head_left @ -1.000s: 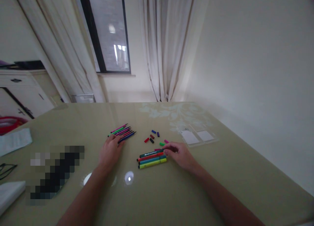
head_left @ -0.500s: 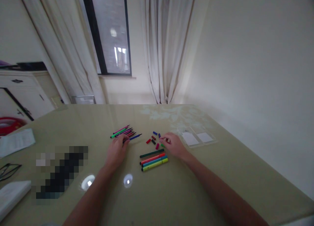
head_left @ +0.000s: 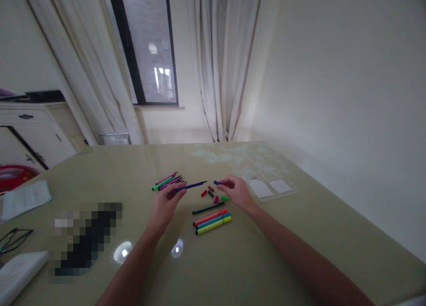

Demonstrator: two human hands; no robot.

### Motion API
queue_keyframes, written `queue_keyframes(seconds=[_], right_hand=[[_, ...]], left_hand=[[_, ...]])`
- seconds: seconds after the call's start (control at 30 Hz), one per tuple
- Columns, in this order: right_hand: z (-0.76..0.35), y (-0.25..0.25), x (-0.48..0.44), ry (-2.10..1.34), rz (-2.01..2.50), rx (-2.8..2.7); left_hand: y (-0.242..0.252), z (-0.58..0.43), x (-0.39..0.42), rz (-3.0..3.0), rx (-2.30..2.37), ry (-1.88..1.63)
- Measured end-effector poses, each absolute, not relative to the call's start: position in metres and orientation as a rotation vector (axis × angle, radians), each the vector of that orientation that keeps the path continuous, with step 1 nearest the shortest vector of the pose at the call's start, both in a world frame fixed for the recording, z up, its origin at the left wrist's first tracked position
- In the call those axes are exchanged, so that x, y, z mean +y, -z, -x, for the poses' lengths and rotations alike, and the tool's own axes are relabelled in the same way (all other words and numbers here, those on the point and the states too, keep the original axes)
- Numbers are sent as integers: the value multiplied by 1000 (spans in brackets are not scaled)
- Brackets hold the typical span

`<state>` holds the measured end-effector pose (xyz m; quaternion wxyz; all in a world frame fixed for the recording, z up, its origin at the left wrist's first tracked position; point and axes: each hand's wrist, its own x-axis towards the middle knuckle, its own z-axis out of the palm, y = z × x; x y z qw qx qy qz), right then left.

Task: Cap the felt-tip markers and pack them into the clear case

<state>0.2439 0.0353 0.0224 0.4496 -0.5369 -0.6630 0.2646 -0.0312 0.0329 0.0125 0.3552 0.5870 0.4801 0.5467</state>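
Note:
My left hand [head_left: 167, 205] pinches a blue marker [head_left: 195, 185], its bare tip pointing right. Opposite that tip, my right hand [head_left: 237, 191] holds a small blue cap [head_left: 216, 182] between thumb and fingers; a gap separates the two. Below the hands lie several loose caps, among them a red cap [head_left: 204, 193], a magenta cap [head_left: 216, 199] and a green cap [head_left: 225, 198]. Uncapped markers [head_left: 166, 180] in pink, green and purple lie behind my left hand. Nearer me, a dark green marker [head_left: 208, 208] rests above a row of capped markers, including a yellow-green marker [head_left: 213, 224].
A clear plastic case [head_left: 271, 187] with white cards lies right of my right hand. On the left of the table [head_left: 253, 261] are a pixelated dark object [head_left: 89, 239], glasses [head_left: 15, 239], a white box [head_left: 21, 275] and a pale blue packet [head_left: 26, 199].
My left hand has lifted the blue marker and brought it rightward. My right hand has picked up a blue cap from among the loose caps and turned it toward the marker.

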Motion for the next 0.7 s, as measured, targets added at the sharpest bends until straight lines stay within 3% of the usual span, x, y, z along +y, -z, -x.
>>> queue_keyframes(seconds=[0.1, 0.23, 0.7], right_hand=[[-264, -20, 3, -922, 1189, -1403], [-277, -23, -20, -1015, 1139, -1260], [-268, -49, -39, -773, 1032, -1466]], left_hand=[[-20, 23, 24, -1510, 1215, -1414], [-29, 13, 12, -1529, 1169, -1376], [-38, 4, -8, -1597, 1104, -1276]])
